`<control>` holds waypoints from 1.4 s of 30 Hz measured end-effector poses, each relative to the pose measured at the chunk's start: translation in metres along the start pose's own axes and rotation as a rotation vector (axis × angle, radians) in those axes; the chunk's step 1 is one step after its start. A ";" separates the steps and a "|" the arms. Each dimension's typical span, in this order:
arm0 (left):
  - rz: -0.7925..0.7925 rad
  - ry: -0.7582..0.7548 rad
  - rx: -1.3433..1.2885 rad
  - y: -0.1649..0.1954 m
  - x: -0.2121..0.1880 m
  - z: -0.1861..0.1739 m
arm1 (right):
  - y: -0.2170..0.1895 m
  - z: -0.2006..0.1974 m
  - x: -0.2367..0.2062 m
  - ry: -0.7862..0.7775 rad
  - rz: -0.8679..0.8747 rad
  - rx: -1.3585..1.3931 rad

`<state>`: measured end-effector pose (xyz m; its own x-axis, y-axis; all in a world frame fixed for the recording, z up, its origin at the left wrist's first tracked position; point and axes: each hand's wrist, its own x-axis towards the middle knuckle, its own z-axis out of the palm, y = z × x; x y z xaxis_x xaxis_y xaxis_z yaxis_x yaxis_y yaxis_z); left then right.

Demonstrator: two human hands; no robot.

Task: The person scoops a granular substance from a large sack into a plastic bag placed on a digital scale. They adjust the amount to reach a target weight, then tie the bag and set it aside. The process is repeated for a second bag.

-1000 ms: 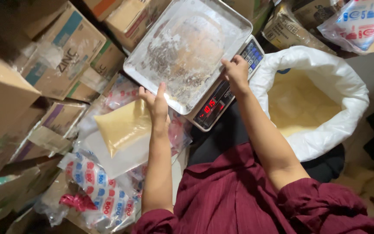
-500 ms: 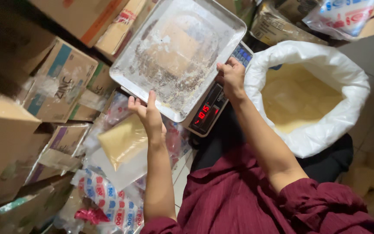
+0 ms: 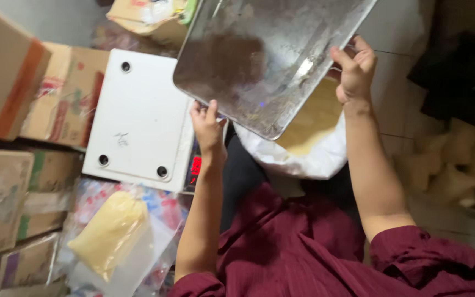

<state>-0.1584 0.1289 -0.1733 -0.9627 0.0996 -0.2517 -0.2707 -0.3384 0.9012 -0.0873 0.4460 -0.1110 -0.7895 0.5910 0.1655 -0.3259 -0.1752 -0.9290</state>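
Metal tray [image 3: 265,60], a broad, shallow, dull-silver rectangular pan with a raised rim, is held up off the white scale platform [image 3: 138,115] and tilted over the open white sack [image 3: 309,157] of pale yellow powder [image 3: 311,118]. It is gripped at two opposite edges: the left hand [image 3: 207,129] is closed on the lower near edge, thumb over the rim, and the right hand [image 3: 353,69] is curled around the far right edge, fingers wrapped under. The tray is judged stiff and fairly light, but wide and awkward, with a smooth surface dusted with powder that may be slippery; the rolled rim is judged the safest place to be taken hold of, with both hands well apart. A clear plastic bag of yellow powder [image 3: 108,234] is seen beside the scale's lower left corner, among cardboard boxes [image 3: 6,71].
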 end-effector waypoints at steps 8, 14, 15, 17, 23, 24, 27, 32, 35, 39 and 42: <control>0.265 0.084 0.449 -0.061 0.021 0.087 | -0.015 -0.098 0.010 0.031 -0.176 -0.142; 1.037 0.025 0.861 -0.027 0.047 0.119 | 0.007 -0.126 0.014 -0.013 -0.237 -0.228; 0.908 -0.080 0.750 -0.022 0.049 0.123 | 0.013 -0.127 0.013 -0.019 -0.224 -0.219; 0.650 -0.282 0.522 -0.014 0.053 0.128 | 0.026 -0.128 0.015 -0.019 -0.203 -0.193; 0.800 -0.156 0.542 -0.008 0.029 0.135 | 0.065 -0.124 0.008 0.198 -0.246 -0.269; 0.803 -0.137 0.549 -0.007 0.021 0.138 | 0.075 -0.112 0.000 0.296 -0.312 -0.342; 0.795 -0.088 0.523 0.001 0.004 0.147 | 0.101 -0.056 -0.052 0.406 -0.256 -0.735; 0.697 0.016 0.471 0.014 -0.021 0.150 | 0.120 0.041 -0.103 -0.195 -0.389 -0.691; 0.735 0.023 0.485 0.020 -0.034 0.137 | 0.125 0.054 -0.083 -0.077 -0.418 -0.730; 0.686 0.112 0.382 0.020 -0.041 0.126 | 0.145 0.038 -0.078 0.182 -0.168 -0.802; 0.688 0.200 0.362 0.018 -0.041 0.121 | 0.159 0.020 -0.093 0.119 0.066 -0.921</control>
<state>-0.1230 0.2321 -0.1038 -0.9050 -0.2025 0.3740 0.3686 0.0653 0.9273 -0.0761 0.3468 -0.2678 -0.7164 0.6881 0.1151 0.2994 0.4522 -0.8402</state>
